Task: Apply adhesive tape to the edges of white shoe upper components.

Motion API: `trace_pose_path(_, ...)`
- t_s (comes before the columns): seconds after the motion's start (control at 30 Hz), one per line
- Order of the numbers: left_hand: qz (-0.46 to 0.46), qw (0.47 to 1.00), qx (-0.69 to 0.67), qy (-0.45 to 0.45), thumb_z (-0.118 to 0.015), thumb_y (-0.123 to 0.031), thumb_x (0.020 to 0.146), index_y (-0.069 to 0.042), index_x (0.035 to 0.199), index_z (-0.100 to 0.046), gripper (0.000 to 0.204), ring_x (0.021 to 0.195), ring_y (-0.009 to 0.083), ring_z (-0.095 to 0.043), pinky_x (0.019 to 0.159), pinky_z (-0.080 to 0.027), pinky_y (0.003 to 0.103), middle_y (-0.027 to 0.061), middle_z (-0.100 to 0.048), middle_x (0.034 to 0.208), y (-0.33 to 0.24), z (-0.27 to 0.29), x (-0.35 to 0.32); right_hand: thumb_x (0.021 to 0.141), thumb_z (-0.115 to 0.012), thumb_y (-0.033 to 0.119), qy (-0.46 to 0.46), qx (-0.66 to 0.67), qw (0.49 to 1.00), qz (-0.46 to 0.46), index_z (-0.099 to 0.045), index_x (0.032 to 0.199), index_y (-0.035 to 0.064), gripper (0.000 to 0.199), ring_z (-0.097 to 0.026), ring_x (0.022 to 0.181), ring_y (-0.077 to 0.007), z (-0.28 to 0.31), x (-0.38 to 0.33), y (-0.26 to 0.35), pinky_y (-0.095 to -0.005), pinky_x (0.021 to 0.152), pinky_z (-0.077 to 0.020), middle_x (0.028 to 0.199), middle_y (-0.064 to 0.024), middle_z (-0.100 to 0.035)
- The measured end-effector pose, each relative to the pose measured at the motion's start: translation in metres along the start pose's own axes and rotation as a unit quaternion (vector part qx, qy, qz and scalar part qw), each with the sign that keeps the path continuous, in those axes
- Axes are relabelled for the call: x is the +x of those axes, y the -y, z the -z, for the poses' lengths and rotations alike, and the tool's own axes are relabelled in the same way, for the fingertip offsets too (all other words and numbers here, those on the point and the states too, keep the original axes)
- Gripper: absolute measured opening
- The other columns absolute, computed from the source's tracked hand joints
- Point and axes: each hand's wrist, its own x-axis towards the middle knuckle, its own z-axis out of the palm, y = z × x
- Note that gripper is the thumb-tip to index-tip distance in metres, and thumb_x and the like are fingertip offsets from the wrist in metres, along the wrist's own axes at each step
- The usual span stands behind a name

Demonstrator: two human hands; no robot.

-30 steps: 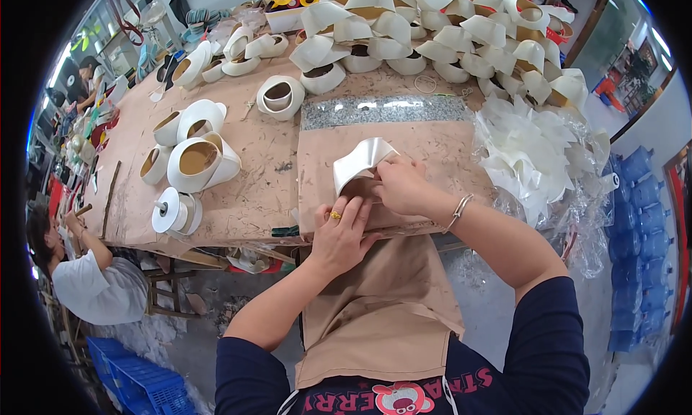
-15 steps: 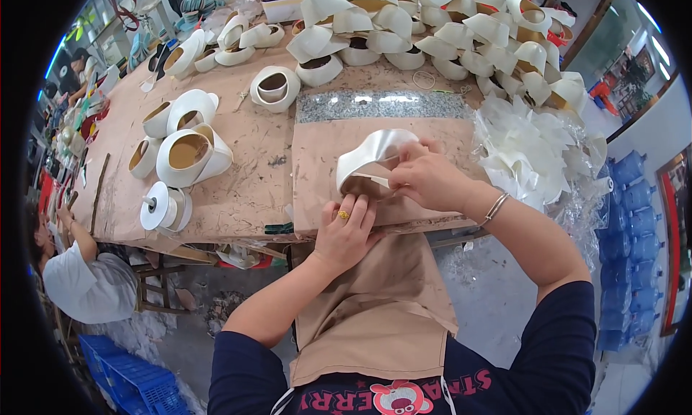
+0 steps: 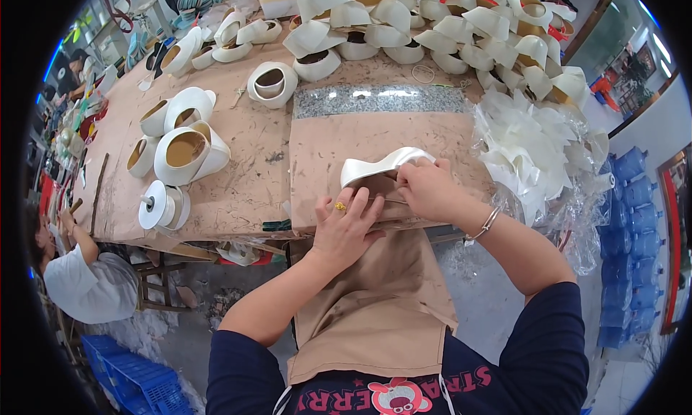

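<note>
I have the white upper [image 3: 367, 168] just above the middle of my view, arched over the brown-covered workbench [image 3: 252, 155] by its near edge, its brown inner side turned toward the wearer; I take it as the centre of my dial. The left hand [image 3: 344, 224], with a gold-coloured ring [image 3: 339, 206], sits at 7 o'clock, fingers slightly parted and thumb out to one side; its fingertips meet the near rim, though from here I cannot tell whether they grip it. The right hand [image 3: 429, 191], at 4 o'clock, has its fingers curled in narrow, holding the right end; their tips are partly hidden from me. Straight up at 12 I see a strip of speckled grey slab [image 3: 382, 101], and past it, toward 1, a heaped pile of similar uppers [image 3: 436, 42]. Thin white pieces [image 3: 522, 141] lie in clear plastic just short of 3, with blue water jugs [image 3: 634, 249] beyond, nearer 4. A white spool [image 3: 160, 212] stands close to 9, four more uppers [image 3: 216, 159] just above it. At 8 I make out a seated co-worker [image 3: 90, 285], and at 6 the wearer's tan apron [image 3: 371, 314].
</note>
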Motion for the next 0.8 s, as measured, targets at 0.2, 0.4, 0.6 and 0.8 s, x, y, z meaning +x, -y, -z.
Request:
trace_pose_path(0.2,0.019,0.998,-0.038,0.053,-0.077,-0.048,0.06,-0.023,0.125,-0.052,0.074,0.12,0.0244,-0.035,0.093,-0.024,0.046,0.0014,-0.042,0.126,-0.008,0.007,0.008,0.082,-0.059,0.018,-0.009,-0.018,1.0,-0.012,-0.058,0.087,0.0141,0.007,-0.057,0.091,-0.0216,-0.002,0.0,0.004,-0.0413,0.083,-0.0302,0.084,-0.0012,-0.062)
trace_pose_path(0.4,0.026,0.996,-0.051,0.067,-0.077,-0.047,0.06,-0.026,0.126,-0.052,0.073,0.122,0.0297,-0.029,0.096,-0.023,0.049,-0.0001,-0.042,0.129,-0.011,0.005,0.005,0.08,-0.067,0.02,0.01,0.216,0.973,-0.079,-0.059,0.103,0.0068,0.028,-0.058,0.093,-0.0215,0.017,0.007,-0.009,-0.038,0.084,-0.0423,0.093,-0.0051,-0.064)
trace_pose_path(0.6,-0.002,0.999,-0.054,0.0,-0.075,-0.048,0.064,-0.017,0.124,-0.053,0.072,0.119,0.0257,-0.038,0.097,-0.024,0.047,0.0019,-0.047,0.125,-0.014,0.003,0.007,0.083,-0.07,0.021,-0.01,0.471,0.869,-0.151,-0.062,0.1,0.0012,0.027,-0.057,0.08,-0.0069,0.011,0.009,-0.044,-0.0218,0.069,-0.0471,0.086,0.0002,-0.062)
trace_pose_path(0.8,0.047,0.995,-0.087,-0.033,-0.068,-0.051,0.071,-0.007,0.123,-0.052,0.071,0.114,0.0219,-0.044,0.095,-0.027,0.041,0.0063,-0.052,0.121,-0.015,-0.001,0.006,0.085,-0.068,0.02,-0.054,0.532,0.833,-0.142,-0.063,0.101,0.0017,0.025,-0.058,0.08,-0.0079,0.005,0.004,-0.041,-0.0235,0.069,-0.0487,0.093,-0.0041,-0.065)
